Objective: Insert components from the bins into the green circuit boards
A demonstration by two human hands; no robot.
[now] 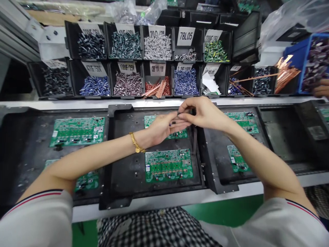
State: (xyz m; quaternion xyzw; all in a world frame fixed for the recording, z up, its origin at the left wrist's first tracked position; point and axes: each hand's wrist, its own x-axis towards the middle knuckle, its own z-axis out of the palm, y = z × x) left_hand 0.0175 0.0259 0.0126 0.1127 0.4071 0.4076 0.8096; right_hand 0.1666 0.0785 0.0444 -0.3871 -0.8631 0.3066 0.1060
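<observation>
My left hand (159,129), with a gold bracelet (136,143) on its wrist, is turned palm up over the upper circuit board (180,134) in the middle tray. A few small dark electronic components (173,122) lie along its fingers. At these fingertips my right hand (205,111) pinches thumb and forefinger together on a tiny dark component (179,115), mostly covered by the fingers. Both hands meet here and partly hide the upper board. Below them a second green circuit board (169,165) lies flat, with copper-coloured strips and small parts along it.
Two rows of black bins with loose components, such as blue capacitors (186,82) and white resistors (157,47), stand behind the trays. Copper strips (285,73) stick out at right. More boards (78,131) lie in the left tray. Another person's hand (321,87) is by the blue bin (303,65).
</observation>
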